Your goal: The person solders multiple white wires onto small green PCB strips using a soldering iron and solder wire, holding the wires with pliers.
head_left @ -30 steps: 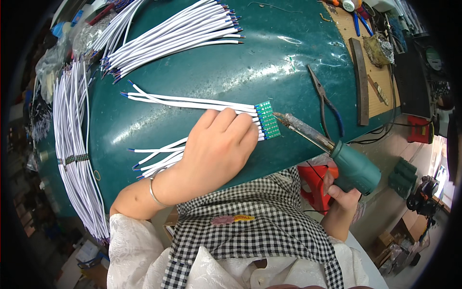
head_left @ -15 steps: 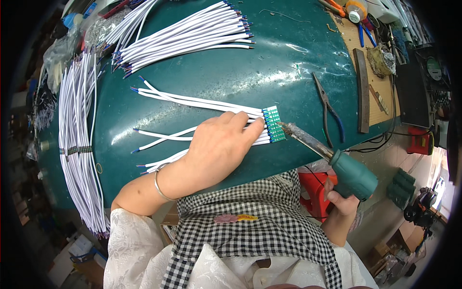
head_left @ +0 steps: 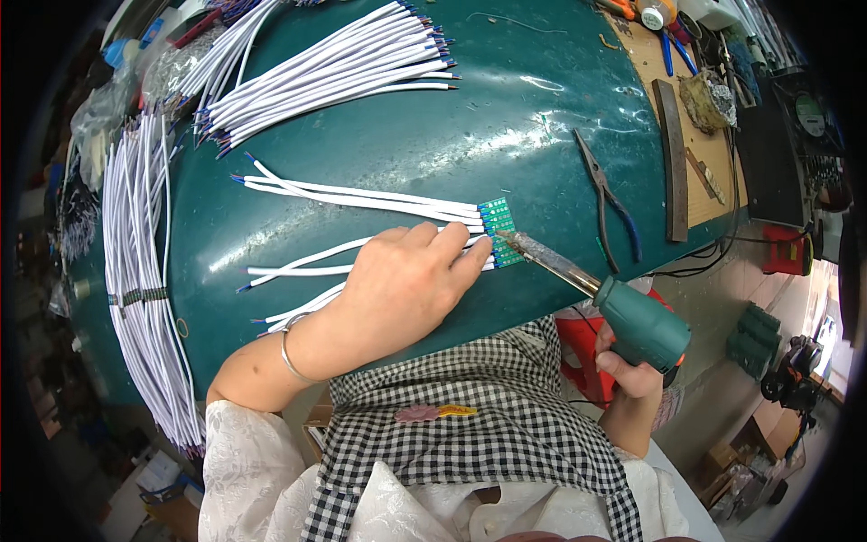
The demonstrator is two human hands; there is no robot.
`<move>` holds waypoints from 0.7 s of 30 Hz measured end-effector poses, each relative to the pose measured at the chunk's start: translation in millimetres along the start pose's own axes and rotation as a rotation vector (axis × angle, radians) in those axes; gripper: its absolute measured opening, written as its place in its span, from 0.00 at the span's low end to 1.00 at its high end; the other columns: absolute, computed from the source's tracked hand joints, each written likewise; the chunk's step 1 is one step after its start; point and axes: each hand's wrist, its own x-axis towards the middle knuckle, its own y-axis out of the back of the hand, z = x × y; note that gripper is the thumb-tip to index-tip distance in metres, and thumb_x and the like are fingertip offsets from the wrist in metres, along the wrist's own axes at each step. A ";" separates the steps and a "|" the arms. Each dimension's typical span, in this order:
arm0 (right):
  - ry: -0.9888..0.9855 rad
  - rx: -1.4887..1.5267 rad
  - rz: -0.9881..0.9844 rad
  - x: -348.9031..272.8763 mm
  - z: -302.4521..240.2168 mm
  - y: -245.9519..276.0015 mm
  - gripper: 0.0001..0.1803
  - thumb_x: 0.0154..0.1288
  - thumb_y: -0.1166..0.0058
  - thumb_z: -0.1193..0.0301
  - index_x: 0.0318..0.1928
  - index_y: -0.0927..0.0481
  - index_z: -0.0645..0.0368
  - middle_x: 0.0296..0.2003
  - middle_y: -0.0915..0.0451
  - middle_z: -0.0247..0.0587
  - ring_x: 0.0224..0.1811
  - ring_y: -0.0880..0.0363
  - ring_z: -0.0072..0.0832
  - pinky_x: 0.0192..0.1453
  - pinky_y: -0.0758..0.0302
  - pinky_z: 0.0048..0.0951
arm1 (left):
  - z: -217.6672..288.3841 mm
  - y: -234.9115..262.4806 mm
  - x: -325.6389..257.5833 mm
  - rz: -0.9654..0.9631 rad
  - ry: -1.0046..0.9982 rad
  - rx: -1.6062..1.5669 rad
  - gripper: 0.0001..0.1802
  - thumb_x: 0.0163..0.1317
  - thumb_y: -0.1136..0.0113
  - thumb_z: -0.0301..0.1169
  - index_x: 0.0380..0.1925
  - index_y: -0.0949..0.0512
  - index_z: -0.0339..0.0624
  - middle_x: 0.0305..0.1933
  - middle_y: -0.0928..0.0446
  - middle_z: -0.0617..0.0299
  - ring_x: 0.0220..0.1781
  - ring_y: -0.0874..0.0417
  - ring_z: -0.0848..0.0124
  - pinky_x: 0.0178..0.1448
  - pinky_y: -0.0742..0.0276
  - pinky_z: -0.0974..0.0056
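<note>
Left hand (head_left: 406, 280) curled over white round cables (head_left: 433, 202), grip underneath hidden, cannot tell how closed; small green rectangular circuit board (head_left: 502, 219) lies on green bench (head_left: 533, 154) just right of fingertips (head_left: 480, 253). Right hand (head_left: 629, 372) wrapped round green-handled soldering iron (head_left: 639, 321), metal tip (head_left: 508, 238) at board, up and left of hand.

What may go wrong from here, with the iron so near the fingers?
The iron, if hot, might burn the left hand, whose fingers sit close to its tip. It could also scorch the white wires. If the left hand slips, the board might shift under the tip.
</note>
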 end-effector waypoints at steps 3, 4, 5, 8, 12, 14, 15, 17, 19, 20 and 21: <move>-0.011 -0.025 -0.013 -3.3 -0.7 -0.6 0.26 0.55 0.29 0.77 0.53 0.27 0.69 0.35 0.23 0.45 0.24 0.24 0.28 0.26 0.26 0.27 | -1.2 -0.8 1.3 0.034 0.023 -0.055 0.20 0.54 0.40 0.28 0.50 0.19 0.46 0.32 0.29 0.63 0.30 0.22 0.68 0.29 0.24 0.63; -0.038 -0.009 0.008 -4.7 -0.1 -1.0 0.26 0.55 0.29 0.77 0.53 0.27 0.69 0.36 0.23 0.44 0.25 0.24 0.28 0.26 0.25 0.27 | -2.0 -1.1 1.5 0.042 0.036 -0.079 0.20 0.54 0.39 0.27 0.50 0.19 0.47 0.32 0.29 0.63 0.31 0.22 0.68 0.30 0.23 0.62; -0.039 -0.008 0.008 -4.4 1.1 0.0 0.26 0.55 0.29 0.77 0.53 0.27 0.69 0.36 0.23 0.44 0.25 0.24 0.28 0.26 0.25 0.27 | -2.3 -1.3 1.6 0.051 0.050 -0.102 0.20 0.54 0.39 0.27 0.49 0.18 0.47 0.33 0.28 0.63 0.32 0.21 0.67 0.31 0.22 0.62; 0.050 -0.065 -0.037 -1.9 -0.5 -1.0 0.26 0.55 0.29 0.78 0.53 0.27 0.69 0.36 0.23 0.43 0.26 0.24 0.28 0.28 0.24 0.28 | -2.2 -1.4 1.8 0.057 0.068 -0.123 0.19 0.54 0.39 0.27 0.48 0.17 0.48 0.33 0.27 0.63 0.33 0.21 0.67 0.31 0.22 0.61; -0.127 -0.074 0.131 -0.7 -11.8 -9.0 0.15 0.53 0.28 0.73 0.40 0.17 0.63 0.32 0.18 0.39 0.31 0.20 0.32 0.39 0.25 0.32 | -2.9 -0.8 2.8 0.067 0.069 -0.136 0.18 0.54 0.39 0.26 0.47 0.16 0.47 0.33 0.27 0.63 0.32 0.21 0.67 0.32 0.22 0.61; -0.117 -0.097 0.117 -0.6 -9.6 -7.6 0.15 0.52 0.27 0.74 0.40 0.17 0.63 0.31 0.18 0.39 0.30 0.20 0.33 0.37 0.24 0.32 | -2.5 -0.4 2.9 0.065 0.069 -0.124 0.18 0.54 0.39 0.27 0.46 0.16 0.47 0.33 0.27 0.63 0.32 0.22 0.67 0.32 0.22 0.62; -0.077 -0.143 0.101 -0.9 -7.9 -7.0 0.15 0.51 0.28 0.75 0.40 0.17 0.63 0.31 0.17 0.40 0.29 0.19 0.34 0.35 0.24 0.31 | -2.3 -0.4 3.0 0.064 0.070 -0.124 0.18 0.54 0.39 0.27 0.46 0.16 0.47 0.33 0.27 0.63 0.32 0.22 0.67 0.32 0.22 0.62; -0.038 -0.191 0.084 1.5 -8.4 -6.6 0.15 0.50 0.28 0.75 0.40 0.17 0.63 0.31 0.17 0.40 0.29 0.18 0.36 0.34 0.23 0.31 | -2.2 -0.3 3.6 0.062 0.068 -0.117 0.18 0.54 0.39 0.27 0.46 0.16 0.47 0.33 0.27 0.63 0.33 0.22 0.67 0.32 0.23 0.62; 0.017 -0.275 0.044 6.5 -12.4 -6.6 0.15 0.49 0.29 0.76 0.40 0.17 0.63 0.32 0.17 0.41 0.30 0.17 0.37 0.34 0.22 0.31 | -2.5 0.9 4.1 0.054 0.070 -0.114 0.17 0.54 0.39 0.27 0.46 0.16 0.47 0.33 0.27 0.63 0.33 0.22 0.67 0.32 0.23 0.62; 0.017 -0.274 0.043 6.5 -12.1 -6.2 0.15 0.49 0.29 0.76 0.40 0.17 0.63 0.32 0.17 0.41 0.30 0.17 0.37 0.34 0.22 0.31 | -2.7 1.3 4.2 0.048 0.072 -0.110 0.17 0.54 0.39 0.27 0.46 0.16 0.47 0.33 0.27 0.63 0.33 0.22 0.67 0.33 0.22 0.62; 0.026 -0.297 0.032 6.3 -11.7 -5.4 0.16 0.48 0.29 0.77 0.40 0.17 0.64 0.32 0.16 0.42 0.30 0.17 0.38 0.35 0.22 0.31 | -2.9 1.0 4.0 0.048 0.074 -0.110 0.17 0.54 0.39 0.27 0.46 0.16 0.47 0.33 0.27 0.63 0.33 0.22 0.67 0.33 0.22 0.62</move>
